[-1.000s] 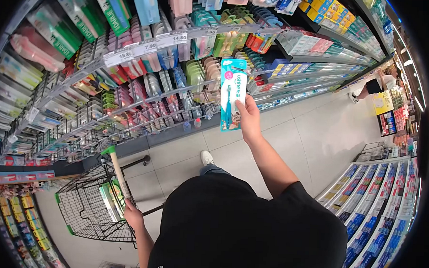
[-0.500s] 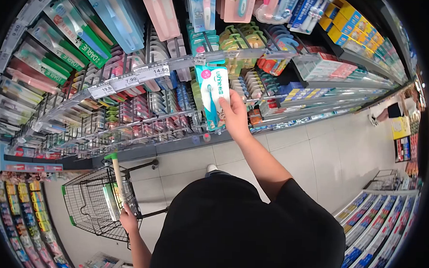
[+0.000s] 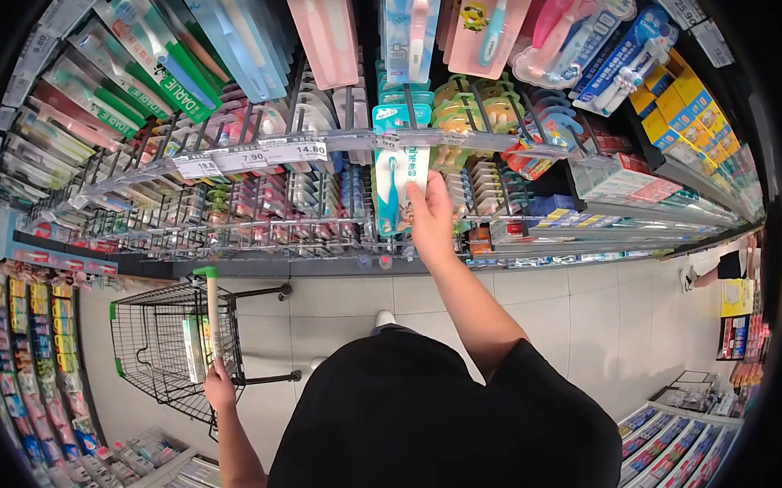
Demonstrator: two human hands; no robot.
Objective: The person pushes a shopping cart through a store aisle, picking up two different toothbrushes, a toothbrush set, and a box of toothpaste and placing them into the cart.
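My right hand [image 3: 432, 213] pinches the lower right edge of a toothbrush pack [image 3: 398, 192], a white and teal card with a teal toothbrush on it. The pack hangs upright among the shelf hooks, and a price-label rail [image 3: 282, 145] crosses in front of its upper part. Similar teal packs show just above and behind it. Down at the left, my left hand [image 3: 221, 387] is wrapped round the pale handle [image 3: 212, 315] of a black wire shopping cart [image 3: 156, 334]. A green and white box [image 3: 196, 349] lies in the cart.
Toothbrush packs [image 3: 160, 46] in green, blue and pink hang on both sides. Yellow boxes [image 3: 689, 104] stand at upper right. Low shelves [image 3: 674, 457] of boxes line the lower right. Another person's leg [image 3: 708, 273] shows far right along the tiled aisle [image 3: 537, 307].
The view has shifted, bringing the upper packs lower in it. The pack in my right hand has moved up against the rail, which now crosses its upper part. My left hand stays on the cart handle.
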